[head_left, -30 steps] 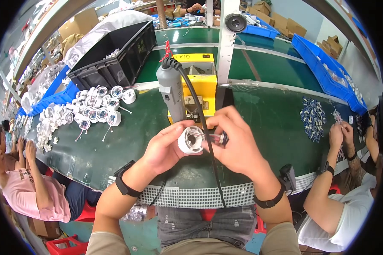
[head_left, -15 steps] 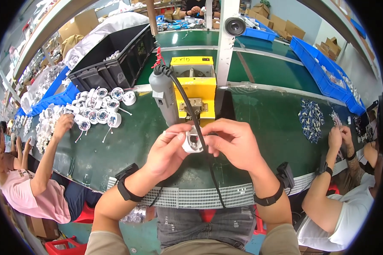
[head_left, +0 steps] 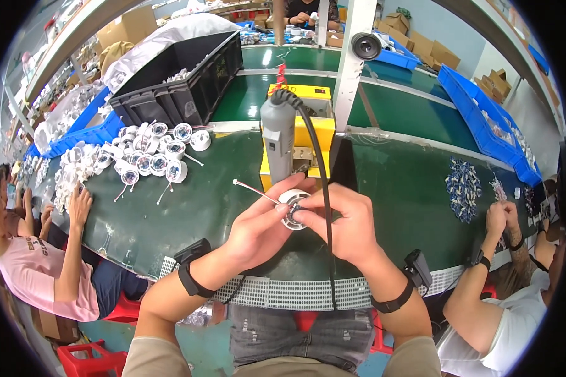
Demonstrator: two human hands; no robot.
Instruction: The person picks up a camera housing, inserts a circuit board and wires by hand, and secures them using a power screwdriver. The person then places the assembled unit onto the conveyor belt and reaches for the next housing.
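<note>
Handling housing [head_left: 292, 196] (white), both hands [head_left: 256, 229]; wire [head_left: 255, 191] protruding

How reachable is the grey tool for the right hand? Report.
Probably yes: the grey tool looks close to the right hand, though its black cable crosses that hand, busy at a white housing.

I was in a factory workshop: people [head_left: 41, 276] worked along a green bench [head_left: 160, 220], with crates [head_left: 160, 107] and heaped parts [head_left: 463, 190].

The left forearm [head_left: 170, 292] and right forearm [head_left: 388, 279] extend from the lower edge to the frame's centre, the left hand [head_left: 258, 226] cupped, the right hand [head_left: 352, 225] bent in a pinch.
</note>
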